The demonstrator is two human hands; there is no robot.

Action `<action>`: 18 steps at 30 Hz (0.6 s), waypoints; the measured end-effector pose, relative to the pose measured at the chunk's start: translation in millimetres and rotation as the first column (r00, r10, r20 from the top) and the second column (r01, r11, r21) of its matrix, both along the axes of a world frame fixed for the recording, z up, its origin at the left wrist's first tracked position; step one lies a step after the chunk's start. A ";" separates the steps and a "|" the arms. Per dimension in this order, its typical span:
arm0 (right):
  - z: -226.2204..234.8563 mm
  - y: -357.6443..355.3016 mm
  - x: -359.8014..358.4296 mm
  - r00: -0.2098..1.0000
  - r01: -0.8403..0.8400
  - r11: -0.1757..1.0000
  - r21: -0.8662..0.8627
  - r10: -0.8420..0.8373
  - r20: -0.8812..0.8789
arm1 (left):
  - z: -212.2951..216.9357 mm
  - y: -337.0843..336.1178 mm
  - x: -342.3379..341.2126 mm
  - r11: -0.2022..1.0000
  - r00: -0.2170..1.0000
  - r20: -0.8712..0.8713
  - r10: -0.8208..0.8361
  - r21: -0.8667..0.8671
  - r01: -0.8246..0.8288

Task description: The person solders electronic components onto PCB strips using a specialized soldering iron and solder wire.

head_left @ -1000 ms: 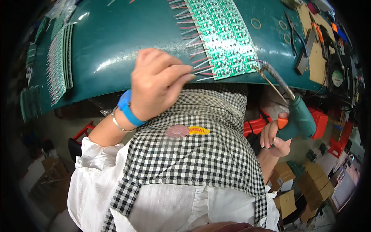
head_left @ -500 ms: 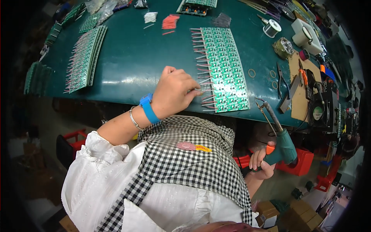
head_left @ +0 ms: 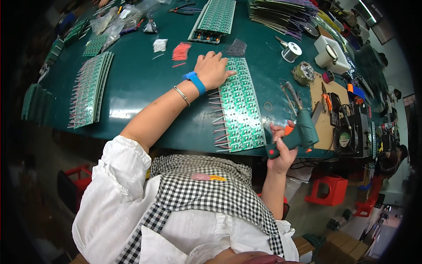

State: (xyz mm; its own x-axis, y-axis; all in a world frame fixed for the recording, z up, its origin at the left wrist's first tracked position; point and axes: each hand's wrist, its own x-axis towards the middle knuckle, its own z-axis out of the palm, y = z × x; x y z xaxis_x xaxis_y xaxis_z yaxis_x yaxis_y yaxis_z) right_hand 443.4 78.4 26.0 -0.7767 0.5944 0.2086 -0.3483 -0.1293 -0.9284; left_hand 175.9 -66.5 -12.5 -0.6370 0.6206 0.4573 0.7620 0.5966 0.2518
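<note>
Two hands | left [head_left: 214,69] presses circuit panel [head_left: 239,105] | right [head_left: 281,149] grips soldering gun [head_left: 296,132]

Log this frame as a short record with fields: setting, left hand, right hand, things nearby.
setting: green worktable seen from above, person in a checked apron seated at it
left hand: left hand flat on the top end of a long green circuit board panel, blue wristband and thin bracelet on the wrist
right hand: right hand at the table edge, grip closed round a green soldering gun, tip pointing away
nearby: stack of circuit boards to the left, solder spool, small fan, red stool on the floor
</note>
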 end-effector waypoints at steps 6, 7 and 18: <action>-2.0 -14.5 -4.6 0.997 -0.031 0.999 -0.033 0.033 0.074 | -1.3 -1.8 -4.9 0.992 0.976 0.208 0.060 -0.117 -0.036; 2.2 -15.5 0.3 0.997 -0.020 0.999 -0.047 0.023 0.080 | -2.6 -4.4 -0.4 0.992 0.973 0.221 0.062 -0.122 -0.036; 21.1 -9.2 20.9 0.974 0.092 0.995 -0.034 -0.083 0.209 | 19.7 -7.7 20.5 0.994 0.962 0.272 -0.015 -0.102 0.045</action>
